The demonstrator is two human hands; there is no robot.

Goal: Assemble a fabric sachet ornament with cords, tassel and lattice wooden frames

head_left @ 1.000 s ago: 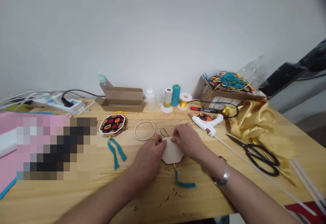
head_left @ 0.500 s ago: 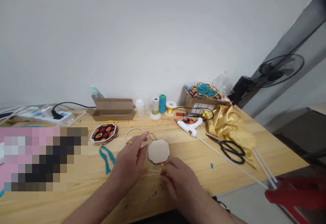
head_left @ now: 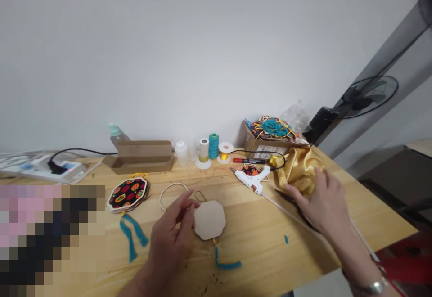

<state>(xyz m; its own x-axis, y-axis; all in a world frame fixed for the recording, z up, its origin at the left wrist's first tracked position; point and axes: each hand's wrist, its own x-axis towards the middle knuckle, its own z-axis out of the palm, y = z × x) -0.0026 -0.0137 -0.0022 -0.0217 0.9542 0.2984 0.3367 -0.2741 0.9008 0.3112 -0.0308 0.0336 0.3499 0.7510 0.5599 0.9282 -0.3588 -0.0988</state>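
A pale, scallop-edged plaque [head_left: 209, 219] lies flat on the table, with a cord loop at its top and a teal tassel [head_left: 227, 264] below. My left hand [head_left: 173, 231] is at its left edge, fingers curled and drawn close to the thumb; what they hold, if anything, is hidden. My right hand [head_left: 322, 202] is over the black scissors [head_left: 293, 201], at the near side of the gold cloth [head_left: 300, 164]. Its thumb and fingers are apart, and it covers most of the scissors.
A patterned plaque stack [head_left: 128, 194] with a teal tassel lies left, near a hoop [head_left: 162, 195]. A white glue gun [head_left: 251, 180] rests right of centre. Behind stand thread spools [head_left: 213, 146], a white bottle [head_left: 181, 154], an open carton [head_left: 145, 155] and a filled box [head_left: 256, 147].
My right hand has left the plaque's lower edge and moved right to the scissors and gold cloth. The plaque's teal tassel now shows. My left hand stays beside the plaque, its fingers more curled.
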